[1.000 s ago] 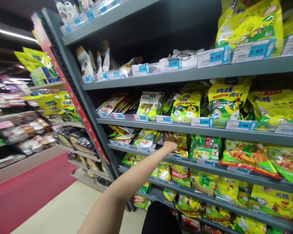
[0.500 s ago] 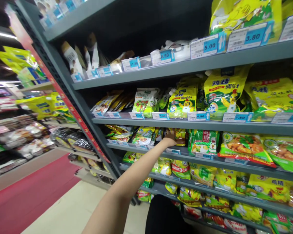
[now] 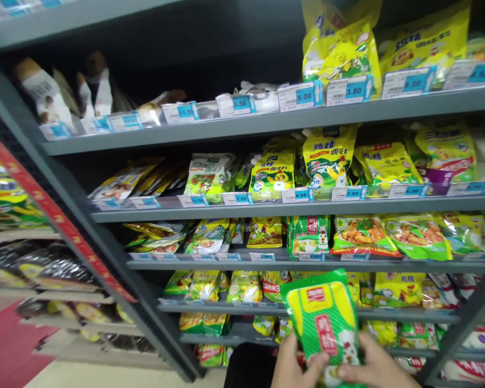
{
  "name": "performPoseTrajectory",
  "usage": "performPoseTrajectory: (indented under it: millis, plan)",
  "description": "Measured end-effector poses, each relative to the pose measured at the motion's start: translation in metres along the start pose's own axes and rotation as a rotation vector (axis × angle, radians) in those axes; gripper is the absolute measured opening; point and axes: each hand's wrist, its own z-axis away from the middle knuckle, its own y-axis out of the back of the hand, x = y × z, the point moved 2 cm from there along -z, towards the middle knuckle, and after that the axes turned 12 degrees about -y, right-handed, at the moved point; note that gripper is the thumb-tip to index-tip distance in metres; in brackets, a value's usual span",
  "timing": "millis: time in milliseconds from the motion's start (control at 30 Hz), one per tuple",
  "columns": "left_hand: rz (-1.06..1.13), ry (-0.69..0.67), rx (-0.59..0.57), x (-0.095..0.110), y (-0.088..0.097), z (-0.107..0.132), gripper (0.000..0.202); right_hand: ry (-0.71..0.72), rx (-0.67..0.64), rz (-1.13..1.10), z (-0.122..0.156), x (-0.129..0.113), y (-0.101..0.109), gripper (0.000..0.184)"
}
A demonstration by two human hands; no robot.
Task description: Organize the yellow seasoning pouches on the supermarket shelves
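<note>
In front of the shelves, low in the view, I hold up a green and yellow bag of chicken bouillon (image 3: 321,312) with a red label and a white chicken on it. My left hand (image 3: 297,364) grips its lower left side, thumb across the front. On the lower right, my right hand (image 3: 369,366) pinches the bag, its thumb also on the front. The bag stands nearly upright and leans slightly. Behind it, a similar green bouillon bag (image 3: 308,235) rests on a middle shelf, beside a yellow-gold packet (image 3: 264,231).
A grey shelf rack (image 3: 234,209) spans the view, filled with seasoning bags behind price tags. My dark-clothed knee (image 3: 248,366) is at the bottom, near the lower shelves. Dark packaged goods (image 3: 59,269) lie on a rack at left, beyond a red-trimmed post (image 3: 60,215).
The outstretched arm has drawn back from the middle shelf. Both hands now hold the green bouillon bag in front of me. The view has turned to the right.
</note>
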Motion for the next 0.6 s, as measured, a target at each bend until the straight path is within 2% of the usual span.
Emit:
performPoseTrajectory:
  millis: [33,67,100,133,233,267,333,400,467,600]
  plan:
    - [-0.017,0.003,0.136,-0.004,0.004,0.002,0.068,0.012,0.029,0.099,-0.005,-0.017,-0.005,0.070]
    - [-0.020,-0.004,0.257,-0.005,0.009,0.002,0.059,0.040,0.093,0.215,-0.010,-0.035,-0.008,0.076]
    - [-0.009,-0.020,0.353,-0.002,0.016,0.001,0.054,0.087,0.217,0.336,-0.016,-0.055,-0.008,0.085]
    - [0.000,-0.045,0.430,0.003,0.024,-0.001,0.052,0.180,0.341,0.469,-0.023,-0.075,-0.007,0.090]
    - [-0.042,-0.084,0.640,0.017,0.054,-0.008,0.052,0.541,0.785,0.802,-0.050,-0.130,0.003,0.072]
    - [-0.051,-0.085,0.694,0.019,0.063,-0.009,0.053,0.599,0.913,0.894,-0.061,-0.144,0.006,0.073]
    - [-0.028,-0.064,0.787,0.016,0.082,-0.011,0.056,0.599,1.088,1.024,-0.086,-0.166,0.010,0.086]
    - [0.025,-0.032,0.857,0.008,0.097,-0.013,0.059,0.510,1.176,1.095,-0.108,-0.179,0.010,0.104]
    - [0.086,-0.010,0.890,0.001,0.109,-0.016,0.062,0.404,1.183,1.138,-0.125,-0.188,0.009,0.113]
    - [0.120,-0.013,0.853,0.005,0.118,-0.032,0.058,0.238,1.101,1.167,-0.142,-0.204,0.011,0.107]
